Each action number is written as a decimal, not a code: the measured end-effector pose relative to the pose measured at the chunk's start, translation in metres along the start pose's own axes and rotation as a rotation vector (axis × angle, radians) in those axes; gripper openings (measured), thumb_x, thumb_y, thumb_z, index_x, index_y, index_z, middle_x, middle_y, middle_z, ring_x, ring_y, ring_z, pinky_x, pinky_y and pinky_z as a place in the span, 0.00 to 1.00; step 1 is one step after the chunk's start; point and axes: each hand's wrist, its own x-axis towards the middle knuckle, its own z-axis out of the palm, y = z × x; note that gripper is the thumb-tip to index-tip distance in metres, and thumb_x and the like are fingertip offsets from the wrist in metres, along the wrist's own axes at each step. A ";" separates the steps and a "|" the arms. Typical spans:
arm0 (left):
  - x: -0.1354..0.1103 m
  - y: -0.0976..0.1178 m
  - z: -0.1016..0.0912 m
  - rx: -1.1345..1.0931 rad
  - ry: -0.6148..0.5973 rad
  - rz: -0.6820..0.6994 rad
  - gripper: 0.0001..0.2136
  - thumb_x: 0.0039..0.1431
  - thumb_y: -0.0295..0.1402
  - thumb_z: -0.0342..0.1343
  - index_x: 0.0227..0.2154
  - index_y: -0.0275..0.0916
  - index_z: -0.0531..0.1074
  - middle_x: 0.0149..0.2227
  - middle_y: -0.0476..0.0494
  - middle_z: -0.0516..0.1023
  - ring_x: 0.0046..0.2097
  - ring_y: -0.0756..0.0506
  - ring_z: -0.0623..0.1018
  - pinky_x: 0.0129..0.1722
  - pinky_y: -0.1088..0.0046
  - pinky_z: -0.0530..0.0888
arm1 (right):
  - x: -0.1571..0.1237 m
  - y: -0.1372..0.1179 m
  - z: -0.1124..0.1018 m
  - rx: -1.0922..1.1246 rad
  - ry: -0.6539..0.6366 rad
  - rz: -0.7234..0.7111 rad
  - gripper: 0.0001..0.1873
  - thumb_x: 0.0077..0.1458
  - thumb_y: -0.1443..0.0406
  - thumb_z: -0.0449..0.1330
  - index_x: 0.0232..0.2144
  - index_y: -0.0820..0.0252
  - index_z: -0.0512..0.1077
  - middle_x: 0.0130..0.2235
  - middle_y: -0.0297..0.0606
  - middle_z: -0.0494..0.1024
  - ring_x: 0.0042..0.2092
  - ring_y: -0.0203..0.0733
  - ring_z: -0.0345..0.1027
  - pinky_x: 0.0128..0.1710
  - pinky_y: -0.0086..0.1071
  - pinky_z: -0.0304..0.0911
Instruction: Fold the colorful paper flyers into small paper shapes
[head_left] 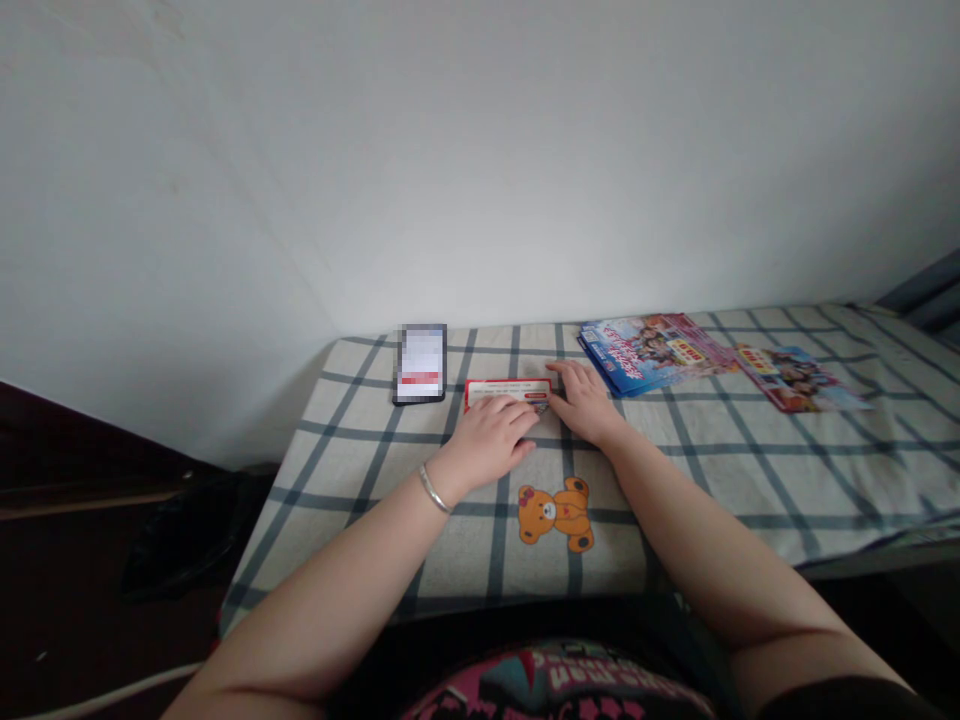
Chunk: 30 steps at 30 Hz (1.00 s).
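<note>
**On a checked cloth (pixel 337 455), one card (pixel 510 387) lies between the left hand (pixel 487 438) and the right hand (pixel 589 402)**

The left hand is palm down and loosely open, its fingers laid across the near side of the card without gripping it. The right hand is half open, fingers bent, its thumb at the card's right edge; whether it presses there I cannot tell. A bracelet (pixel 435 490) circles the left wrist.

The cloth is pale with dark blue-grey lines and covers a long surface, wrinkled toward the right. A flat bear (pixel 555 515) shows on it between the forearms. Left of the card and near the wall is a phone (pixel 421 365), its screen blurred into blocks. Right of the right hand lies a pile of leaflets (pixel 649 350), with a single leaflet (pixel 806 380) at its right end.

Behind rises a plain, pale wall (pixel 480 160), stained at upper left. Down at the left, the floor area is dark, with a black bag (pixel 191 535) beside the cloth's edge and a pale cable (pixel 112 690) below.

Counted: one card, one phone, one bear, one bracelet, one bag, one single leaflet; the pile holds at least two, the exact number hidden.
</note>
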 end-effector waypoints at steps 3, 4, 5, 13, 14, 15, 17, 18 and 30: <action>0.001 0.000 0.000 0.002 0.004 0.004 0.17 0.61 0.37 0.55 0.52 0.39 0.68 0.53 0.42 0.73 0.55 0.39 0.67 0.55 0.58 0.65 | -0.002 -0.005 -0.004 -0.019 -0.092 0.015 0.33 0.53 0.62 0.54 0.61 0.61 0.57 0.64 0.44 0.61 0.66 0.53 0.48 0.65 0.54 0.40; 0.001 0.001 0.000 0.005 0.007 0.000 0.17 0.61 0.37 0.55 0.52 0.39 0.68 0.53 0.42 0.73 0.55 0.39 0.68 0.54 0.58 0.66 | -0.002 -0.007 -0.005 -0.023 -0.117 0.021 0.34 0.53 0.62 0.54 0.62 0.61 0.55 0.65 0.43 0.59 0.67 0.54 0.45 0.65 0.55 0.38; 0.001 0.002 0.001 0.009 0.011 -0.005 0.17 0.61 0.37 0.55 0.52 0.39 0.68 0.52 0.42 0.73 0.55 0.39 0.68 0.54 0.57 0.66 | -0.001 -0.008 -0.006 -0.024 -0.138 0.030 0.35 0.53 0.62 0.54 0.63 0.60 0.54 0.65 0.42 0.57 0.67 0.54 0.44 0.65 0.55 0.36; 0.004 0.010 -0.001 0.051 0.010 -0.047 0.15 0.60 0.36 0.56 0.49 0.38 0.69 0.49 0.42 0.74 0.52 0.39 0.68 0.50 0.58 0.68 | 0.004 -0.009 -0.005 -0.019 -0.164 0.119 0.37 0.53 0.64 0.52 0.65 0.61 0.51 0.66 0.42 0.57 0.68 0.52 0.43 0.66 0.55 0.35; 0.004 0.010 -0.001 0.048 0.009 -0.047 0.15 0.60 0.36 0.56 0.49 0.39 0.69 0.49 0.42 0.74 0.52 0.39 0.68 0.49 0.59 0.68 | 0.005 -0.008 -0.005 -0.022 -0.162 0.129 0.37 0.53 0.65 0.51 0.65 0.62 0.50 0.65 0.42 0.58 0.68 0.52 0.43 0.66 0.55 0.36; 0.004 0.010 -0.001 0.044 0.010 -0.045 0.15 0.60 0.36 0.56 0.49 0.39 0.69 0.49 0.41 0.74 0.52 0.39 0.68 0.49 0.59 0.68 | 0.005 -0.008 -0.005 -0.027 -0.157 0.138 0.36 0.54 0.66 0.50 0.65 0.62 0.50 0.65 0.42 0.58 0.68 0.51 0.44 0.66 0.55 0.37; 0.004 0.008 -0.001 0.035 0.013 -0.037 0.15 0.60 0.35 0.55 0.49 0.39 0.69 0.50 0.41 0.74 0.53 0.39 0.68 0.50 0.59 0.68 | 0.005 -0.007 -0.005 -0.042 -0.144 0.151 0.36 0.54 0.67 0.49 0.65 0.62 0.50 0.65 0.43 0.58 0.68 0.50 0.45 0.66 0.53 0.40; 0.004 0.007 0.000 0.029 0.017 -0.031 0.14 0.61 0.35 0.55 0.49 0.39 0.69 0.50 0.41 0.73 0.53 0.39 0.68 0.51 0.59 0.67 | 0.004 -0.007 -0.005 -0.050 -0.138 0.155 0.36 0.54 0.68 0.48 0.65 0.62 0.49 0.65 0.43 0.58 0.67 0.50 0.45 0.66 0.53 0.41; 0.000 0.000 0.004 -0.021 0.032 -0.019 0.14 0.61 0.35 0.54 0.49 0.38 0.69 0.50 0.42 0.73 0.53 0.40 0.68 0.54 0.58 0.66 | 0.001 -0.005 -0.006 -0.045 -0.144 0.123 0.34 0.58 0.61 0.48 0.66 0.63 0.49 0.66 0.43 0.57 0.68 0.50 0.44 0.66 0.52 0.40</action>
